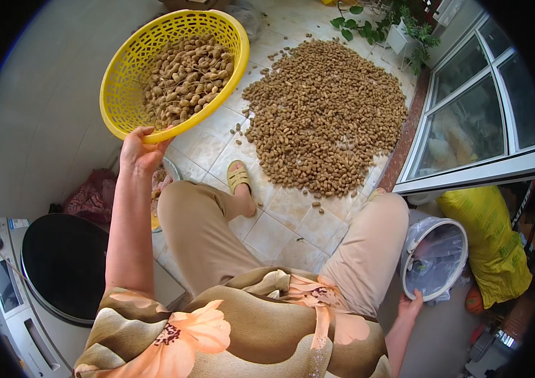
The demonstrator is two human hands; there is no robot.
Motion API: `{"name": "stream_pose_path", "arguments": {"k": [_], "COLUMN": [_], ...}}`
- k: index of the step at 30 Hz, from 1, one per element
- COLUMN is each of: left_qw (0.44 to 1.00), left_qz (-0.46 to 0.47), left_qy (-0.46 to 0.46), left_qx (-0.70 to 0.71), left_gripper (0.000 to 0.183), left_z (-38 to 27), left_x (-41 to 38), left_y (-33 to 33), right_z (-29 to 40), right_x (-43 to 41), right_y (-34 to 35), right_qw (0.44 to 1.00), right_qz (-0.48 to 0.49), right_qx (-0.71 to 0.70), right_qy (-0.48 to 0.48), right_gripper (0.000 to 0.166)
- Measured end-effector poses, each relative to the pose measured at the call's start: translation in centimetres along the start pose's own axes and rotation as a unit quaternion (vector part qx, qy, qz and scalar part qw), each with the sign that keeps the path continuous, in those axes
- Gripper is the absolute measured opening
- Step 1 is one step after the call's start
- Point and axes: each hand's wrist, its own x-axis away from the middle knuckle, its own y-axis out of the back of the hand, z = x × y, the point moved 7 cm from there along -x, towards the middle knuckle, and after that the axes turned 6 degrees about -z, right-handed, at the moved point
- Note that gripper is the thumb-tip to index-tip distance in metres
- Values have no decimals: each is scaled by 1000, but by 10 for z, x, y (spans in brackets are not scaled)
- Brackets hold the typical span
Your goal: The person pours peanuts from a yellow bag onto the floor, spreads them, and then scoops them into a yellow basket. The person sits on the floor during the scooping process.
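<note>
My left hand [143, 150] grips the near rim of a yellow plastic basket [241, 66], which is tilted and holds unshelled peanuts [191, 78], some with stems. On the right, the fingers of my right hand [410, 304] are closed on the near rim of a white waste bin [465, 255] lined with a clear plastic bag. A wide heap of unshelled peanuts [324, 113] is spread over the tiled floor, to the right of the basket and beyond my knees.
A washing machine [35, 326] and a round black lid [66, 264] stand at the left, near a red plastic bag [91, 196]. At right are a glazed door [470, 123] and a full yellow sack [489, 245]. Potted plants [399, 38] stand beyond the heap.
</note>
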Motion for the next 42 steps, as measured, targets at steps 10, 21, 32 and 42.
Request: {"name": "stream_pose_path", "arguments": {"k": [10,21,32,42], "left_qw": [999,995,992,980], "left_qz": [15,13,-5,-9], "left_qy": [-11,-13,-69,-108], "left_qx": [30,94,104,164], "left_gripper": [49,48,43,49], "left_z": [-18,-42,-56,-56], "left_x": [42,61,109,94], "left_y": [17,47,55,82], "right_z": [102,146,-35,-178], "right_x": [132,283,305,337], "right_y": [-98,-319,-434,-438], "right_qw": [984,895,824,768], "right_qz": [151,435,502,493], "right_qx": [17,18,263,394], "right_qy": [95,100,-5,-109], "right_gripper": [46,36,26,23]}}
